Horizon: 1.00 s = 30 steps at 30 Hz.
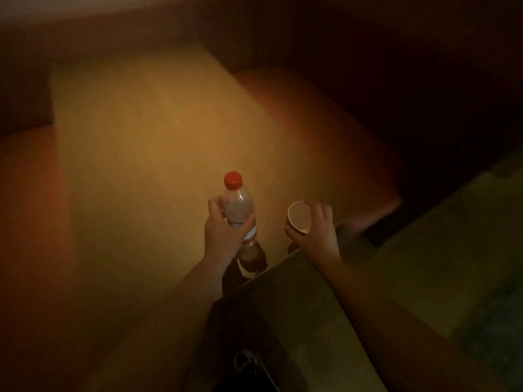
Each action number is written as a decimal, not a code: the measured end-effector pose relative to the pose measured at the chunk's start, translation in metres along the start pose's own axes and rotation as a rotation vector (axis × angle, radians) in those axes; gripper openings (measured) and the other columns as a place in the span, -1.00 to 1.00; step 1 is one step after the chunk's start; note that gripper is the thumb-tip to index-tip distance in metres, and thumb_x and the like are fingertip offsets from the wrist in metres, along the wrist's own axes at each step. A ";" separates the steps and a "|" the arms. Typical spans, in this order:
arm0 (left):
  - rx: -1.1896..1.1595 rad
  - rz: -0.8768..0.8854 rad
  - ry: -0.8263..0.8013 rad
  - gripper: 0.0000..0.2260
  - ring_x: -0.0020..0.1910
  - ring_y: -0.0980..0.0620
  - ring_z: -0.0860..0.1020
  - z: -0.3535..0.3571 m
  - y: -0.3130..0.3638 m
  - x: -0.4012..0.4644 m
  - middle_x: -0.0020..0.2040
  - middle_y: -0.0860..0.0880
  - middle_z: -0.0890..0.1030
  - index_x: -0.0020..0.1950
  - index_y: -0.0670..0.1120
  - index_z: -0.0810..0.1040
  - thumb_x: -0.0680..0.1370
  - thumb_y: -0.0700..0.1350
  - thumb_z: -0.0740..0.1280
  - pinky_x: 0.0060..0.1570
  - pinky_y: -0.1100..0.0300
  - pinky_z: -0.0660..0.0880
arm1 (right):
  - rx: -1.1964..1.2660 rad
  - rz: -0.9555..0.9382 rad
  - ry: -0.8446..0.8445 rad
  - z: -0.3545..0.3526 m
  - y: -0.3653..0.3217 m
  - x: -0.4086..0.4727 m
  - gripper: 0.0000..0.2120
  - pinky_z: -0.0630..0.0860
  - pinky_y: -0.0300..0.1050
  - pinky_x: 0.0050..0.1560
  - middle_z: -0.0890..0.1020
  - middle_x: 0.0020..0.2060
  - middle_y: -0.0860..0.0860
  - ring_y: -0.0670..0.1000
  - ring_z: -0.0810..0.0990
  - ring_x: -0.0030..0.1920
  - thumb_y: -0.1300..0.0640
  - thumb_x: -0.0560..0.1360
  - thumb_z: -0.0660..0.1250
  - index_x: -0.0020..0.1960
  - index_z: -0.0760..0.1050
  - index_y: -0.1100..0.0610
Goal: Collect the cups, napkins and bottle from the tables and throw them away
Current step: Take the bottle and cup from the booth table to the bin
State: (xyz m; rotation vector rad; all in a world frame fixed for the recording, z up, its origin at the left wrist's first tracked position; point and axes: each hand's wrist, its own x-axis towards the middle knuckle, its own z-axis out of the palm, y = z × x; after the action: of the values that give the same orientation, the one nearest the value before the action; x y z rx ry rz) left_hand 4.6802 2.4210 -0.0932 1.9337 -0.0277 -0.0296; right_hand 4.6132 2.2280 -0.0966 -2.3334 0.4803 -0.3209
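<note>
The room was dim and the picture blurred. The left hand [223, 233] had its grip wrapped round the middle of a clear plastic bottle [240, 213] with a red cap [233, 180], fingers curled over the label, the bottle tilted slightly with the cap farthest from the person. Just to the right of the bottle, the right hand [314, 230] held a small paper cup [299, 216], its grip curled round the side, the open mouth tipped toward the bottle. Both were held above a pale tan counter [141, 154]. Right of the bottle, beyond the cup, sat a rounded reddish seat [325, 131].
</note>
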 end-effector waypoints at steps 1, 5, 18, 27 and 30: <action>-0.004 0.028 -0.059 -0.34 0.09 0.05 0.55 0.018 0.009 -0.004 0.18 0.07 0.51 0.26 0.13 0.27 0.29 0.05 0.56 -0.06 0.12 0.57 | 0.011 0.029 0.048 -0.017 0.014 -0.008 -0.33 0.42 -0.23 0.00 0.32 0.26 -0.04 -0.14 0.36 0.11 -0.03 0.33 0.51 0.34 0.26 -0.07; -0.033 0.129 -0.364 -0.33 0.15 0.05 0.53 0.096 0.043 -0.045 0.20 0.09 0.52 0.34 0.16 0.31 0.33 0.00 0.55 0.04 0.10 0.52 | 0.054 0.204 0.248 -0.090 0.073 -0.061 -0.32 0.47 -0.14 0.00 0.32 0.23 -0.06 -0.07 0.43 0.08 -0.06 0.31 0.52 0.31 0.24 -0.13; -0.019 0.458 -1.225 -0.41 0.14 0.09 0.50 0.296 0.115 -0.391 0.17 0.12 0.50 0.27 0.19 0.33 0.33 0.07 0.53 0.10 0.07 0.50 | -0.043 0.826 0.879 -0.280 0.211 -0.417 -0.33 0.47 -0.10 0.03 0.31 0.24 -0.03 0.02 0.44 0.14 -0.01 0.35 0.50 0.35 0.24 -0.06; 0.058 0.736 -1.721 -0.44 0.13 0.04 0.49 0.322 0.115 -0.663 0.18 0.05 0.45 0.26 0.12 0.32 0.35 0.10 0.49 0.02 0.06 0.52 | -0.047 1.202 1.263 -0.312 0.226 -0.692 -0.28 0.40 -0.16 0.09 0.33 0.21 -0.02 -0.05 0.39 0.12 0.03 0.34 0.51 0.39 0.24 -0.02; 0.079 0.834 -1.835 -0.43 0.14 0.05 0.46 0.314 0.110 -0.749 0.20 0.06 0.43 0.28 0.12 0.31 0.35 0.09 0.49 -0.02 0.15 0.46 | -0.098 1.345 1.376 -0.307 0.221 -0.771 -0.29 0.38 -0.16 -0.01 0.36 0.19 0.00 -0.05 0.39 0.06 0.03 0.33 0.52 0.38 0.26 -0.01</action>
State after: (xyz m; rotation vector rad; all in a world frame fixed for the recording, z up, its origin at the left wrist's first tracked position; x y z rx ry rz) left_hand 3.9205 2.1134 -0.0964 1.1958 -1.9708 -1.1882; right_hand 3.7544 2.2233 -0.1037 -1.0230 2.4465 -1.1266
